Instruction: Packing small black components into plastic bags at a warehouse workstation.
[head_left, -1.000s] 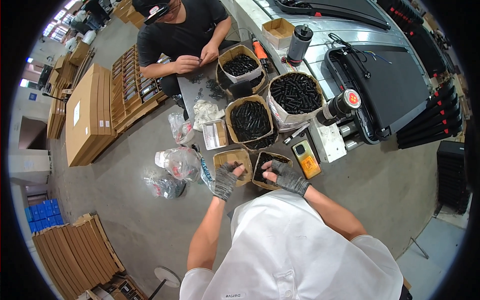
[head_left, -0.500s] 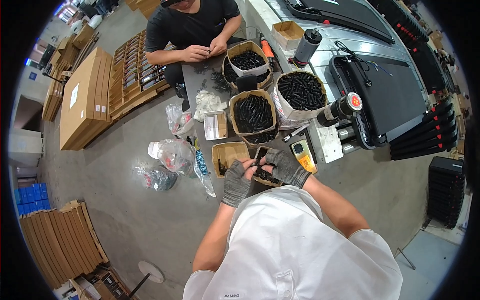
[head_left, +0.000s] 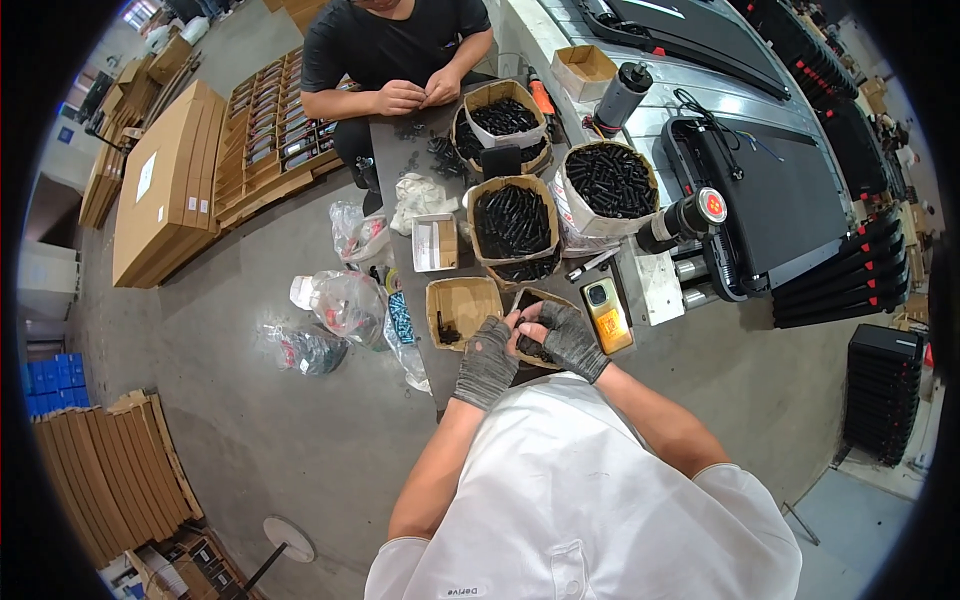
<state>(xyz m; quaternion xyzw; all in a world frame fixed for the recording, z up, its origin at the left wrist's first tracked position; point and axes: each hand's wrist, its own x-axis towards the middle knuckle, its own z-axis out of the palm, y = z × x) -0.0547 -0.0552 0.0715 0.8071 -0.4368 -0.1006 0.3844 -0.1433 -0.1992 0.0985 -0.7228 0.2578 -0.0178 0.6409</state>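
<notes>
We have a small dark part [head_left: 521, 321] between the bunched fingertips of our left hand [head_left: 487, 360] and right hand [head_left: 567, 340], right nearer the black-parts carton [head_left: 548, 294]; can't tell pinch or long axis.

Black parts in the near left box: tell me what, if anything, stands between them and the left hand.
Only the near left box itself: the left hand partly covers its near right corner. Its top is open; nothing visible covers the black parts.

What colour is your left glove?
The left glove is mottled grey; it shows best in the head view.
</notes>
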